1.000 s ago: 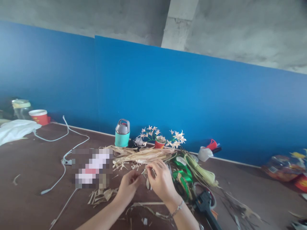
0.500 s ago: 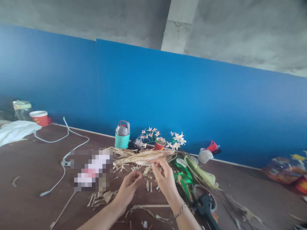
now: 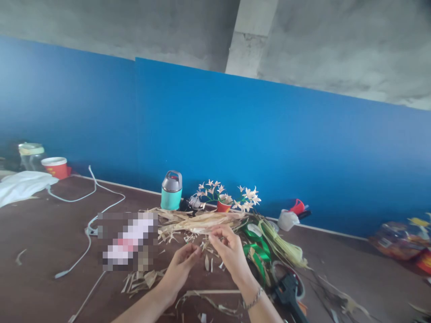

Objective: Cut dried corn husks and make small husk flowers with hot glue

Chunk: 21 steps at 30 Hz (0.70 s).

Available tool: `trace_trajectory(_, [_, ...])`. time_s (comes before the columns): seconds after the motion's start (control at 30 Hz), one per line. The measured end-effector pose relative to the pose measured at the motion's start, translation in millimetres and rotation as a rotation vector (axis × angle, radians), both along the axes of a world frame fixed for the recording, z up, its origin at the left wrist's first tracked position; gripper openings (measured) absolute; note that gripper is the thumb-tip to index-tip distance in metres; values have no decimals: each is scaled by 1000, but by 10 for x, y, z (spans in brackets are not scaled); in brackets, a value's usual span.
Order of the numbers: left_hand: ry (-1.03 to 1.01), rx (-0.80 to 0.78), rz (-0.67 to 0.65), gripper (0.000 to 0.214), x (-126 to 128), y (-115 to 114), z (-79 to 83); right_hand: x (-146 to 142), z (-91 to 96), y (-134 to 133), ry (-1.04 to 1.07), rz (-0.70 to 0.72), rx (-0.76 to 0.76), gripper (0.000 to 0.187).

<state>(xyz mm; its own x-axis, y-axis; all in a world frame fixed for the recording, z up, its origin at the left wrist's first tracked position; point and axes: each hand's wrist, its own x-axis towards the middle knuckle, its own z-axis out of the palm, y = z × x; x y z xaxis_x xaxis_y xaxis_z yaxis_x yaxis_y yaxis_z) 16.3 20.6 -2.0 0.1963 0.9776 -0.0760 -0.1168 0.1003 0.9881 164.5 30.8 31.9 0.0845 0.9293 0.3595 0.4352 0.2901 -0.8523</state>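
Observation:
My left hand [image 3: 182,265] and my right hand [image 3: 228,252] hover close together over the brown table [image 3: 50,233], fingers pinched. Between their fingertips is a small dried husk piece [image 3: 204,244]. Just beyond them lies a pile of dried corn husks [image 3: 198,220]. More husk scraps [image 3: 141,279] lie to the left of my left wrist, and loose petal-shaped bits [image 3: 208,264] lie between my hands. My right wrist wears a bracelet.
Along the blue wall stand a teal flask [image 3: 171,190], a red pot of husk flowers [image 3: 225,199], green ribbon [image 3: 257,249] and a bundle of pale strips [image 3: 283,242]. A black glue gun [image 3: 289,291] lies right of my arm. White cables [image 3: 90,215] run left.
My hands have lifted slightly and drawn a little apart, the right hand turning its fingers upward with the husk piece. The view has tilted up a bit.

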Motion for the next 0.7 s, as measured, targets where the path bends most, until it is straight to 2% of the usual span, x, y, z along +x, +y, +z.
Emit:
trace_trajectory(0.17, [7,9,109,34,-10,1,-29,-11,21,-6,-4,-14,-3,14])
trace_trajectory(0.37, [102,210,93,32,-29,46,-90,-29,-15,-3,-28,7,-7,15])
trace_trajectory(0.5, [147,282,150,20,-24,27,-50,-64,4,-24,-26,23,40,14])
trace_trajectory(0.6, [170,328,216,8,-21,0,-21,-88,19,-36,-18,29,26,13])
trace_trajectory(0.7, [207,328,229,5,-22,-6,-41,-99,10,-33,-21,31,0,13])
